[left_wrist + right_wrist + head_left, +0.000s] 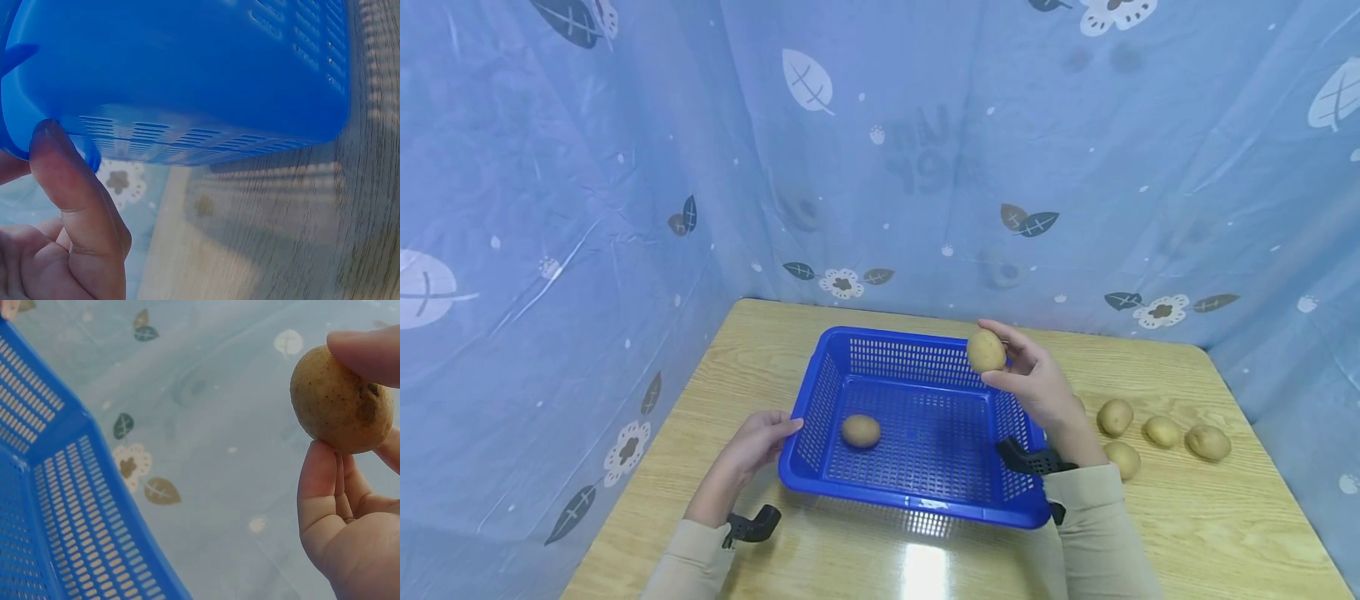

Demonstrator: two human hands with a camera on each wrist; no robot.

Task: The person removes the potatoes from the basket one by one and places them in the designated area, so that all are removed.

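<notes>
My right hand [1033, 379] pinches a potato [986, 352] between thumb and fingers, above the back right part of a blue plastic basket [917, 494]. Close up in the right wrist view, this potato [337, 403] has a dark blemish on its skin. With thumb and fingers, my left hand [760, 439] grips the basket's left rim; in the left wrist view the fingers of that hand [81, 206] bend at the basket's edge [187, 75]. Inside the basket, towards the left, lies one browner potato [861, 431].
Several potatoes [1162, 431] lie on the wooden table [1262, 500] to the right of the basket, one partly hidden behind my right wrist. A blue patterned curtain [880, 167] hangs behind the table and along its sides. Each wrist carries a black mount [756, 525].
</notes>
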